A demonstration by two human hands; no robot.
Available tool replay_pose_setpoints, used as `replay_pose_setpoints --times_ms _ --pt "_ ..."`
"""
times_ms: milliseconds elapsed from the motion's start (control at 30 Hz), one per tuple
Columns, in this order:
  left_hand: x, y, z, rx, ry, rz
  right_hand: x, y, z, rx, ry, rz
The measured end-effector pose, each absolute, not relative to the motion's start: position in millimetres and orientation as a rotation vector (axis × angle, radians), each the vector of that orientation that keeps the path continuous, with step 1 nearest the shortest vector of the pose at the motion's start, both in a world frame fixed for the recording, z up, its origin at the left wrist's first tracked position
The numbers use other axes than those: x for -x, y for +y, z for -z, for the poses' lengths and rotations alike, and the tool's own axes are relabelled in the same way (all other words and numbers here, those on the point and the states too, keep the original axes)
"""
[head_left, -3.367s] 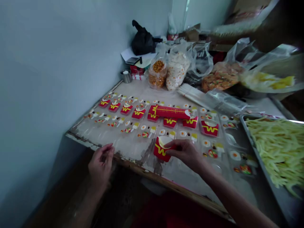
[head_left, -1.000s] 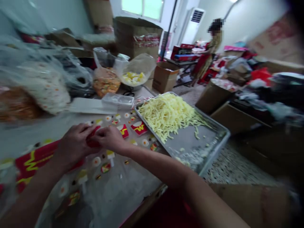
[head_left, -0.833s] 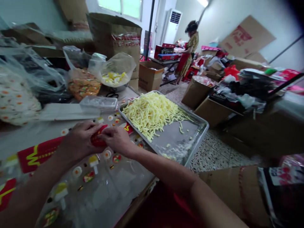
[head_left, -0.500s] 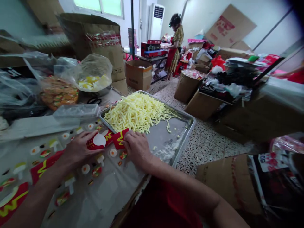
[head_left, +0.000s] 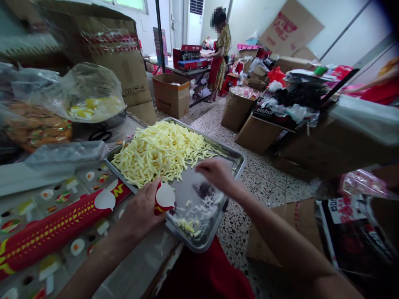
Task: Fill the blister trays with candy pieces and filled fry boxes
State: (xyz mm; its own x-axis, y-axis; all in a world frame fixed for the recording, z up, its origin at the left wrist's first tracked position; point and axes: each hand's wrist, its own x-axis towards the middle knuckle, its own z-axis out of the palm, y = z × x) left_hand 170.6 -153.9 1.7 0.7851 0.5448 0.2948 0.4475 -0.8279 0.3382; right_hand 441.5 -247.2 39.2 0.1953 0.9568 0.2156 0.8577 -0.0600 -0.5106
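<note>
My left hand (head_left: pixel 141 207) is closed around a red french fry carton (head_left: pixel 164 197), whose white inside faces me at the near left edge of the metal tray (head_left: pixel 238 164). Over the bare right part of that tray hovers my right hand (head_left: pixel 215 172), its fingers smeared by motion, so I cannot make out whether they hold anything. Pale yellow fries (head_left: pixel 162 151) are heaped on the tray's far left side, and crumbs with white powder (head_left: pixel 202 216) lie near its front. To the left, a long nested row of red fry cartons (head_left: pixel 62 228) rests on the patterned table cover (head_left: pixel 137 253).
Behind the tray stand a clear bag of yellow-and-white pieces (head_left: pixel 93 104), black scissors (head_left: pixel 100 135) and a bag of orange-brown pieces (head_left: pixel 37 124). Cardboard boxes (head_left: pixel 171 95) crowd the floor. A person (head_left: pixel 220 54) works at a far table; another person's arm (head_left: pixel 378 81) shows at right.
My left hand has moved right to the tray's edge with a single carton. My right hand has left the cartons and swung right over the tray. The view has shifted.
</note>
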Motion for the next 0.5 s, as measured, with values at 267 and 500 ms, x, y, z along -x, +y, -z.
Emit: replay_pose_setpoints --times_ms 267,500 --pt "-174 -165 -19 -2.661 0.779 -0.563 -556 -197 -46 2.111 -2.449 0.019" --pt "-169 -168 -11 -2.642 0.754 -0.635 -547 -195 -26 2.347 -2.182 -0.066"
